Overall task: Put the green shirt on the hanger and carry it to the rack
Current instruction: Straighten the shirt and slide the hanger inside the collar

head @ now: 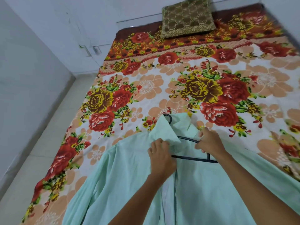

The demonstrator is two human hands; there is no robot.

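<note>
Green shirt (129, 184) lies open on bed (162, 88), lower centre of frame, w/ black hanger (191, 157) inside the collar, long axis left-right. Left hand (161, 155) pinches the left collar/placket; right hand (209, 142) clenched on the hanger's upper bar. Hanger's right end is bare, just beside the right hand, so likely that shoulder gets pulled over next.

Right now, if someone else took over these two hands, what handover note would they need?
Left hand grips the green shirt front near the collar. Right hand holds the black hanger arm and shirt edge. The shirt lies open on the floral bed, the hanger partly inside, its hook at the collar.
Done: left shoulder looks on.
Left: seat the right side, then carry it to the rack, which is not in view.
</note>
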